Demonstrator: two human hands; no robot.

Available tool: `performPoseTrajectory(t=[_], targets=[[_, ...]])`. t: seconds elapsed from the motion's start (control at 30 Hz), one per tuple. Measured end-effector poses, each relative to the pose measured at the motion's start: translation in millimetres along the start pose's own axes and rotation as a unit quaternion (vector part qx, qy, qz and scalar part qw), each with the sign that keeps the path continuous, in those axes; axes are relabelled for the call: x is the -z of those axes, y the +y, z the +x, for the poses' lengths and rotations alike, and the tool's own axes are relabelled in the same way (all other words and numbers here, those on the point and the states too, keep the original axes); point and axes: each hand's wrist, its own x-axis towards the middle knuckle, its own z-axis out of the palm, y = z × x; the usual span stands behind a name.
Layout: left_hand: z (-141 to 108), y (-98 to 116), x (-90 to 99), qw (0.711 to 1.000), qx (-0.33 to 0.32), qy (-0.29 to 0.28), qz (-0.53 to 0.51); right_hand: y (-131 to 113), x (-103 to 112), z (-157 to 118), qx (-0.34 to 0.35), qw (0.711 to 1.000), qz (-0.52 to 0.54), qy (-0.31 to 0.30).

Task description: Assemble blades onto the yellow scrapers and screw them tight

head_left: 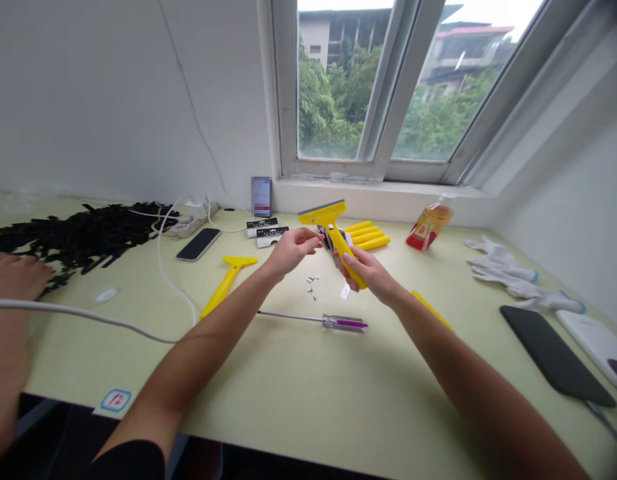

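Nearest, a numbered label (115,400) sits at the edge of the smooth, pale green tabletop (268,387). Farther in lies a screwdriver (345,324), its ribbed handle clear plastic with a purple core, its thin metal shaft pointing left and partly hidden by the left forearm. Just beyond it are small, shiny metal bits, probably screws (309,290). Above these, the right hand (363,267) is wrapped around the glossy yellow grip of a scraper (339,243), raised off the tabletop with its broad, grey-edged head up and to the left. The left hand (297,248) is beside its neck, thumb and fingers drawn together; whether they pinch anything cannot be told. The step in hand looks like fitting or checking small hardware at the head, and the next move seems to call for a steady grip and precise fingertips. Left of the left forearm, a second scraper (229,277) lies flat. Behind the hands are rounded yellow handles (371,235), and farther back, small black-and-white boxes (271,235).
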Motion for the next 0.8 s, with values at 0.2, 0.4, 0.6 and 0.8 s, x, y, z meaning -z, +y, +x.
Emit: performPoseTrajectory(t=[0.2, 0.4, 0.6, 0.8], targets=[[23.3, -46.3, 62.2, 0.896, 0.088, 0.065, 0.430, 7.3, 15.6, 8.3, -0.031, 0.994, -0.032, 0.098], [49.9, -77.7, 84.9, 0.846, 0.132, 0.043, 0.515, 12.9, 18.9, 11.1, -0.057, 0.993, -0.042, 0.096], [62.6, -82.4, 87.9, 0.823, 0.128, 0.023, 0.553, 11.0, 20.1, 9.5, -0.044, 0.996, -0.040, 0.073], [37.7, -59.8, 72.9, 0.820, 0.027, 0.026, 0.572, 4.9, 27.8, 15.3, 0.075, 0.982, 0.016, 0.175]])
